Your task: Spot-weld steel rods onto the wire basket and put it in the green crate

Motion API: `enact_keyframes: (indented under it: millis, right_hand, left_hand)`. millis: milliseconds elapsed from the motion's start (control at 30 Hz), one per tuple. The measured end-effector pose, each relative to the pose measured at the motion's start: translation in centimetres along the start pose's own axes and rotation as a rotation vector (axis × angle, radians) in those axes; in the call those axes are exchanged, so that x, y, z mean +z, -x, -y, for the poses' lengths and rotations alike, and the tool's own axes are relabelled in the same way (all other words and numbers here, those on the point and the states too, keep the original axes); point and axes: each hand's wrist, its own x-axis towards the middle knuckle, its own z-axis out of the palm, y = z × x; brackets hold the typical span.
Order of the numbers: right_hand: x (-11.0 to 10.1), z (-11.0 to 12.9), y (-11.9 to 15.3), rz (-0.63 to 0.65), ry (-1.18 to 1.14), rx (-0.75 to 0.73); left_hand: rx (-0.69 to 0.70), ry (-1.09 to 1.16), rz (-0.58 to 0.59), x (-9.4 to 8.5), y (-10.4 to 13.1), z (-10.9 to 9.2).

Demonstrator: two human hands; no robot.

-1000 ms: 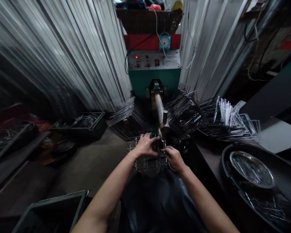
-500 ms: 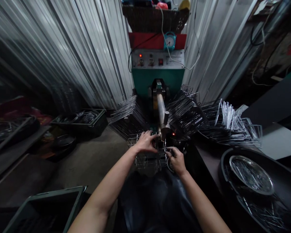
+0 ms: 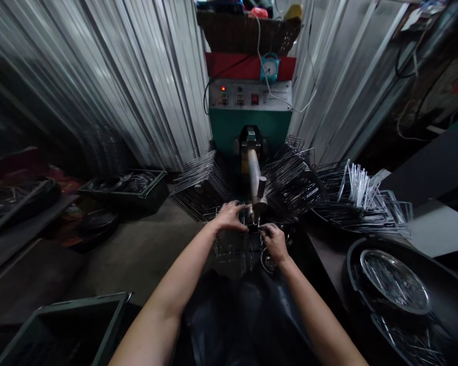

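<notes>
My left hand [image 3: 229, 216] curves around the near side of a wire frame [image 3: 229, 249], thumb and forefinger spread across it with the frame between them. The hand's other fingers are mostly hidden. Close by on the right, my right hand [image 3: 274, 240] is closed in a pinch on a thin metal wire [image 3: 258, 222], just under the tip of the machine's arm. This thick metal arm [image 3: 254, 168] reaches toward me from a green machine [image 3: 248, 122] that looks like a spot welder. Its lower parts are dark and partly covered by my hands.
Stacked wire frames lean left [image 3: 200, 185] and right [image 3: 293, 183] of the arm. Farther right are more bent wire pieces [image 3: 361, 195] and a black tub [image 3: 353, 269] with a round metal dish [image 3: 395, 279] of short rods. Green crates [image 3: 152, 185] stand on the left floor.
My right hand has moved slightly up and left, closer to the tip of the machine's arm, and its fingers have drawn together. The left hand stays nearly in place at the frame.
</notes>
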Motion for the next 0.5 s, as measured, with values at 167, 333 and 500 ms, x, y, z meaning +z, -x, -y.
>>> enact_keyframes:
  millis: [167, 333, 500]
  right_hand:
    - [-0.5, 0.3, 0.0, 0.017, -0.039, 0.096]
    - [-3.3, -1.8, 6.8, -0.005, -0.196, 0.368]
    - [-4.0, -5.4, 15.6, -0.106, -0.422, 0.643]
  left_hand:
    - [-0.018, 0.035, 0.041, 0.3, -0.1, -0.2]
    - [0.019, 0.059, 0.193, -0.5, 0.8, 1.5]
    - [-0.104, 0.009, 0.348, -0.6, 3.3, 5.3]
